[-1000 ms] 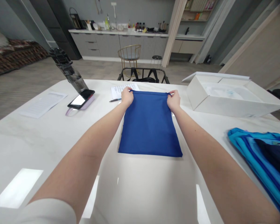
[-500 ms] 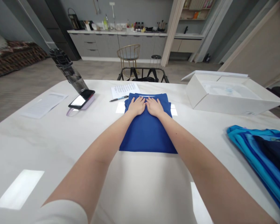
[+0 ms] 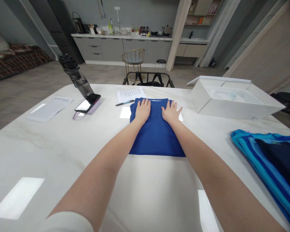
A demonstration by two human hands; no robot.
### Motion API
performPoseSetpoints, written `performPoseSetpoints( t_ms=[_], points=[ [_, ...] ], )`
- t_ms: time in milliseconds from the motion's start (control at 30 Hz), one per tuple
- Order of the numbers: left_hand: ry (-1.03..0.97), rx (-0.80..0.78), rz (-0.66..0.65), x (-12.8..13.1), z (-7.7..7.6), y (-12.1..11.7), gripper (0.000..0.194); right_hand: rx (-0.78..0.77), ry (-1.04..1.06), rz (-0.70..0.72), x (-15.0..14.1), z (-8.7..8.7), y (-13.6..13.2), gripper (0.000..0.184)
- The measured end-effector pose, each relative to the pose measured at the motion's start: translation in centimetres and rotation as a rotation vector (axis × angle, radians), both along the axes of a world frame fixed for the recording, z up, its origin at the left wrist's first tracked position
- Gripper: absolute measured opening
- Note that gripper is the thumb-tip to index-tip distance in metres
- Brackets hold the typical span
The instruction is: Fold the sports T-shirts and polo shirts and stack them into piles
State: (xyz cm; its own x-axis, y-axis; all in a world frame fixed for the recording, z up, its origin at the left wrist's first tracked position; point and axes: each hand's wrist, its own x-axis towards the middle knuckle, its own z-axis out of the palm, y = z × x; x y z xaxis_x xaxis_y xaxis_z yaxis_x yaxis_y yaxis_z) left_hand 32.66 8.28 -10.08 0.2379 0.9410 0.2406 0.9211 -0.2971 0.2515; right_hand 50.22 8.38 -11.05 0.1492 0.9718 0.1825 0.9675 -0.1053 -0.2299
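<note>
Cloth [image 3: 157,138] | folded, long axis pointing straight ahead | left hand [image 3: 142,111], right hand [image 3: 170,113]: flat atop, unclenched

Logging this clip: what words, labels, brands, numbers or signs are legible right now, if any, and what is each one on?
None can be read.
Printed sheet behind the pen: lines of print, too small and blurred.
White box: a small mark low on its front, too blurred.
Paper at far left: too faint to tell.
Folded blue cloth: no lettering visible.
</note>
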Motion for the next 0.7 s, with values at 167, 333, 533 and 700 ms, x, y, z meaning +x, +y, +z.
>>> performPoseSetpoints(
  t_ms=[167, 333, 533, 700],
  points=[
    [0.017, -0.102, -0.135, 1.4, -0.5, -3.9, 0.055, -0.063, -0.069, 0.419, -2.0, 0.3, -4.0, 0.057],
    [-0.005, -0.155, -0.070, -1.0, -1.2, -5.8, 0.066, -0.127, 0.006, 0.293, 0.2, -0.2, -6.7, 0.060],
    [0.001, -0.121, 0.007, -3.0, -0.5, -7.9, 0.063, -0.156, 0.036, 0.087, 2.2, 0.4, -9.5, 0.068],
    [0.013, -0.091, -0.187, -1.0, 0.2, -13.0, 0.054, -0.062, -0.014, 0.345, -1.3, 1.3, -14.4, 0.057]
  ],
)
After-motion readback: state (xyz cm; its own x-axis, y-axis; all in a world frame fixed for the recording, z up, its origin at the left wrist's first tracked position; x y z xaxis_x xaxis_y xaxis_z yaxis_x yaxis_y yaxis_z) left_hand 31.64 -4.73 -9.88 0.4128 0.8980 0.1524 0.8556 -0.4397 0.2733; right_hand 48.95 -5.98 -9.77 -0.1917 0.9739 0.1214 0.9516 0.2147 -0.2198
